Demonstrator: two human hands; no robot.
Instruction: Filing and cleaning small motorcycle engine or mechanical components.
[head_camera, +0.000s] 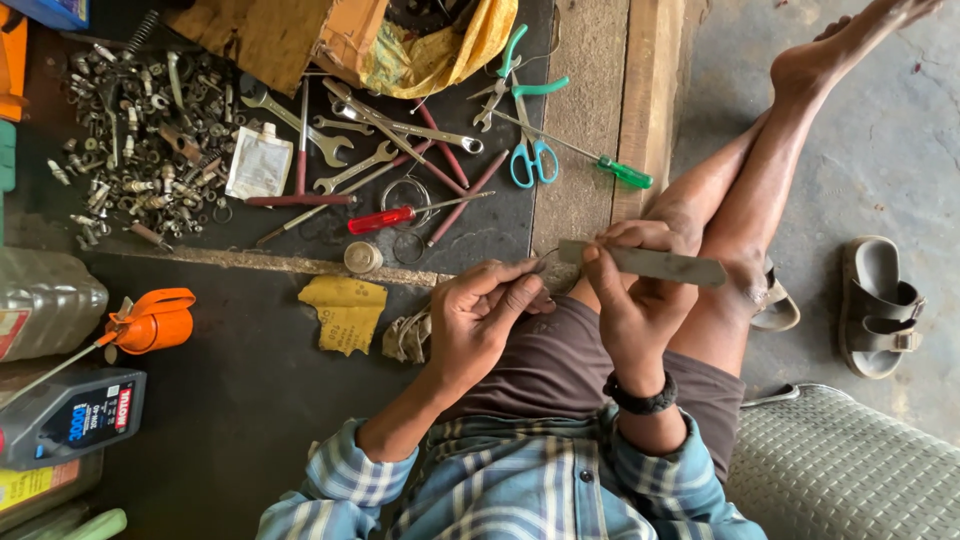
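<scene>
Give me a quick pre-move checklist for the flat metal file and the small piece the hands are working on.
1. Right hand grips flat metal file: ok.
2. Left hand pinches the thin wire piece at the file's end: ok, though the piece is too small to identify.
3. Piece touching file: cannot tell.
4. File held above the lap, apart from the knee: ok.
5. Spare tools within reach, scissors and red-handled screwdriver on the dark mat: ok.

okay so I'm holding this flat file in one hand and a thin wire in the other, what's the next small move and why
Probably draw the flat metal file gently along the wire tip. The right hand grips the file near its end, the left hand pinches the thin wire, and its tip already sits at the file's edge, so a short stroke fits.
</scene>
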